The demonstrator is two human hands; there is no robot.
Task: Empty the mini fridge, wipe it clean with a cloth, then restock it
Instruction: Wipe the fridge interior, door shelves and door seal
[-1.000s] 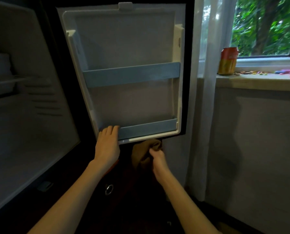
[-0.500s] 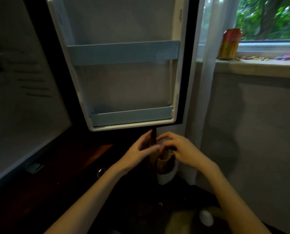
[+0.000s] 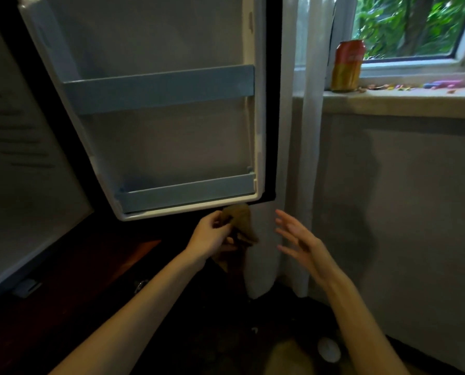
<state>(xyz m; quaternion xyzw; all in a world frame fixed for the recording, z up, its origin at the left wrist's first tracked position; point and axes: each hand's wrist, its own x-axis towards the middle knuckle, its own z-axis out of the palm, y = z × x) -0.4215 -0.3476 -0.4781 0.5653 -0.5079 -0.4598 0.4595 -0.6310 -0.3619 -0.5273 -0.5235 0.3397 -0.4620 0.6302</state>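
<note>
**Head view, looking forward and down.** The fridge door point(image 3: 166, 147) stands open and fills the frame from 12 o'clock to the centre. Its white inner liner carries two blue rails: an upper rail point(image 3: 158, 89) and a lower rail point(image 3: 185, 192) just above the door's bottom edge. The fridge cabinet point(image 3: 23, 171), pale inside, lies toward 9 o'clock.

The cloth point(image 3: 242, 223), brown and crumpled, sits just below the door's bottom right corner, a little toward 6 o'clock of the frame centre. Whether it touches the door edge cannot be told. The left hand point(image 3: 212, 235) grasps the cloth, with fingers and thumb curled round its near fold and a tail of cloth hanging beneath the palm. The right hand point(image 3: 301, 243) is at 3 o'clock of the cloth and apart from it, fingers straight and spread, holding nothing.

Behind the hands a white curtain point(image 3: 309, 158) hangs from 1 o'clock down to the floor. A windowsill point(image 3: 401, 102) lies at 2 o'clock. On it a red-and-yellow can point(image 3: 347, 66) stands upright just beside the curtain, with small coloured bits point(image 3: 439, 84) scattered at 3 o'clock of the can. A grey wall point(image 3: 415, 226) lies below the sill. A small white round thing point(image 3: 328, 349), blurred, rests on the dark floor at 5 o'clock.
</note>
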